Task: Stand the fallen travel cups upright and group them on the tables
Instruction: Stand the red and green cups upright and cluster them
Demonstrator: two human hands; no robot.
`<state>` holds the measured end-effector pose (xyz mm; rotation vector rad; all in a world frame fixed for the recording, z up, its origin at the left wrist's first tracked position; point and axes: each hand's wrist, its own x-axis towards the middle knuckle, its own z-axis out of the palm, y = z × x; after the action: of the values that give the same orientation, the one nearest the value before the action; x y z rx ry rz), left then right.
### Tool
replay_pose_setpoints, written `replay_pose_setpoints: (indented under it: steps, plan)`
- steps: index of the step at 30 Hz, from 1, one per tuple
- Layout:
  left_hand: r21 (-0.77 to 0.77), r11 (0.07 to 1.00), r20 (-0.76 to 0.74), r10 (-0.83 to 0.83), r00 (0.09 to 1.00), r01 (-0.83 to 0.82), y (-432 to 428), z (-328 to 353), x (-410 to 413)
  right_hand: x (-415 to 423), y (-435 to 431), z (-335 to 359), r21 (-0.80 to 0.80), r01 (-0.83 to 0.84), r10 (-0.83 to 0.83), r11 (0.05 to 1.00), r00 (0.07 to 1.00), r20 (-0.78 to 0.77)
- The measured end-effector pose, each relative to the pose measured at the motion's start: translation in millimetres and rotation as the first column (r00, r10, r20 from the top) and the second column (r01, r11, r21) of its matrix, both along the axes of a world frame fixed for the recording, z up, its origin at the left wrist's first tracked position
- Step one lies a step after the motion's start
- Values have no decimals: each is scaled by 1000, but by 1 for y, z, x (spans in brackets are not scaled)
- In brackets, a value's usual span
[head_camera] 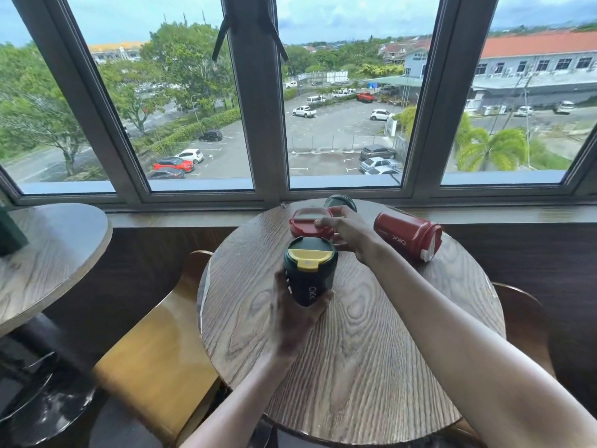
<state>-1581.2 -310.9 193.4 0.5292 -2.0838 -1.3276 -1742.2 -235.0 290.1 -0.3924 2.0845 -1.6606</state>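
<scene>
On the round wooden table [355, 350], my left hand [297, 315] grips a dark green travel cup with a yellow lid [310, 270], held upright. My right hand [345, 231] wraps around an upright red cup [307, 221] just behind it. A second dark green cup [340, 202] stands at the table's far edge, partly hidden by my right hand. To the right, a red cup marked OKK [407, 236] lies on its side, lid end pointing toward the near right.
A second round wooden table [48, 260] stands at left with a dark green object [9, 231] at its edge. Wooden chairs sit at the near left [155, 344] and right [523, 318] of the main table. A window sill and wall run behind.
</scene>
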Motion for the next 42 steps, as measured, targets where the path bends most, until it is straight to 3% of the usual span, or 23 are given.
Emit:
replay_pose_setpoints:
  steps: [6, 10, 14, 16, 20, 22, 29, 35, 38, 42]
  plan:
    - [139, 945, -47, -292, 955, 296, -12, 6, 28, 3, 11, -8, -61, 20, -26, 998, 994, -103]
    - [209, 958, -129, -171, 977, 195, -30, 22, 26, 0, 35, -13, -39, 207, -210, 978, 939, -271]
    - [108, 993, -210, -17, 978, 40, -42, 72, -21, -18, 46, -20, 85, 263, -222, 961, 917, -332]
    - [13, 999, -150, -34, 988, 36, -54, 97, -49, -35, 39, -19, 137, 255, -201, 957, 926, -319]
    - [-118, 960, 204, -227, 952, 255, -67, 121, -84, -76, 9, -19, 243, 221, -159, 944, 954, -253]
    - [-176, 941, 296, -230, 927, 289, -65, 119, -91, -96, -7, -22, 312, 210, -146, 927, 966, -215]
    - [-238, 936, 284, -188, 940, 259, -67, 111, -98, -123, -36, -41, 367, 223, -229, 903, 973, -27]
    - [-244, 940, 261, -173, 950, 239, -65, 108, -92, -109, -23, -45, 115, 260, -267, 959, 962, 53]
    - [-238, 943, 256, -171, 951, 234, -62, 111, -92, -94, -7, -46, -40, 239, -242, 970, 965, -100]
    - [-228, 949, 255, -156, 954, 216, -60, 114, -92, -67, 10, -45, -55, 215, -216, 975, 863, -457]
